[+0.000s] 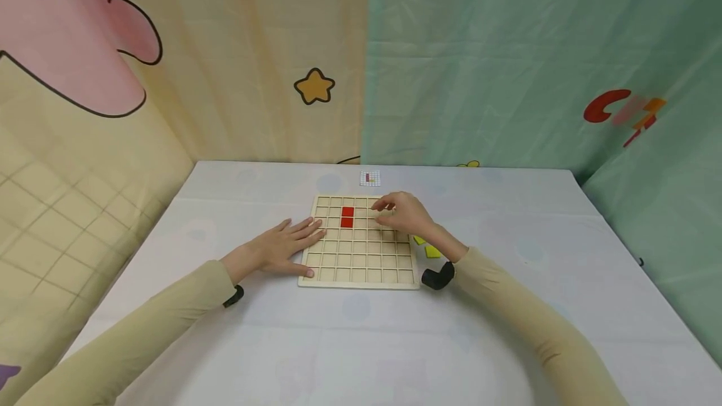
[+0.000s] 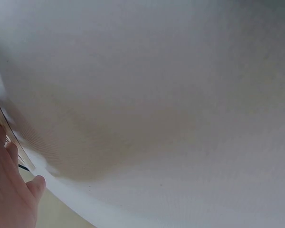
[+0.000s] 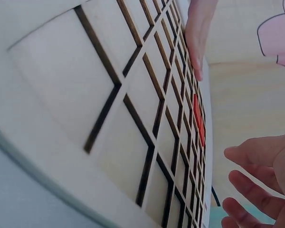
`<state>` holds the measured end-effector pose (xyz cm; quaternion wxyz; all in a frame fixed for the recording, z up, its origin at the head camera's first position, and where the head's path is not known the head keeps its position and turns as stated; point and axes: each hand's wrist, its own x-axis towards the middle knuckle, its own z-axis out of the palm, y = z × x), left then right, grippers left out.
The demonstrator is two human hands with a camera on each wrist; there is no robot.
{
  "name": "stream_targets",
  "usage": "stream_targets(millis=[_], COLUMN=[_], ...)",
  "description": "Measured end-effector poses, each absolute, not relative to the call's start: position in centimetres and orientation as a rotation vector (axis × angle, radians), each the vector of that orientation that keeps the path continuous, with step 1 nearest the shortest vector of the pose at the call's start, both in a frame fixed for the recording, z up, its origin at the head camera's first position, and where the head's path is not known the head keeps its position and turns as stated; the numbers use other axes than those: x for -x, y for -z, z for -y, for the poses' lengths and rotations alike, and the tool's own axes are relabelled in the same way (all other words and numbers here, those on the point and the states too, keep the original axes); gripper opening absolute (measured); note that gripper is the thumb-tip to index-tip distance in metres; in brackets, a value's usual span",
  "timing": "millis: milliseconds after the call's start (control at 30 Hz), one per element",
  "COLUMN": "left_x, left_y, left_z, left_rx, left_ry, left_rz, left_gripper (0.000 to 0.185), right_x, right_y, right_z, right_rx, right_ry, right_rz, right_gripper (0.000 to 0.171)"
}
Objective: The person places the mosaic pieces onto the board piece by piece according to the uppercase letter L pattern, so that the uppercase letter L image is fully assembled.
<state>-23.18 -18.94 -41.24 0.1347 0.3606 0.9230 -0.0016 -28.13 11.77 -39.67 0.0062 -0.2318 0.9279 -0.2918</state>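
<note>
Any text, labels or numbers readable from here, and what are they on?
Red "C" on the green backdrop; the marks after it are too blurred to read.
Small card beyond the grid board: a coloured grid pattern, no words legible.
Board, red piece and yellow pieces: no text.

The head view looks forward and down over the grid board. The right wrist view skims that board closely. The left wrist view, nearer still, catches its edge.
</note>
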Motion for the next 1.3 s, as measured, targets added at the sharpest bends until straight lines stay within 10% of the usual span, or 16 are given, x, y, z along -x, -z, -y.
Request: stream_targets(millis=[1300], left_x=[23.2], left_y=[41.2], left_z=[19.1], left_rx=[-1.051], left_ry=[0.024], left_rz=[-2.671], left_gripper=[0.090], right_x=[26.0], right_y=[40.7], right_z=[-24.2], right_rx=[0.643], right_ry=[0.750], right_rz=[-2.866], right_gripper=[0.030])
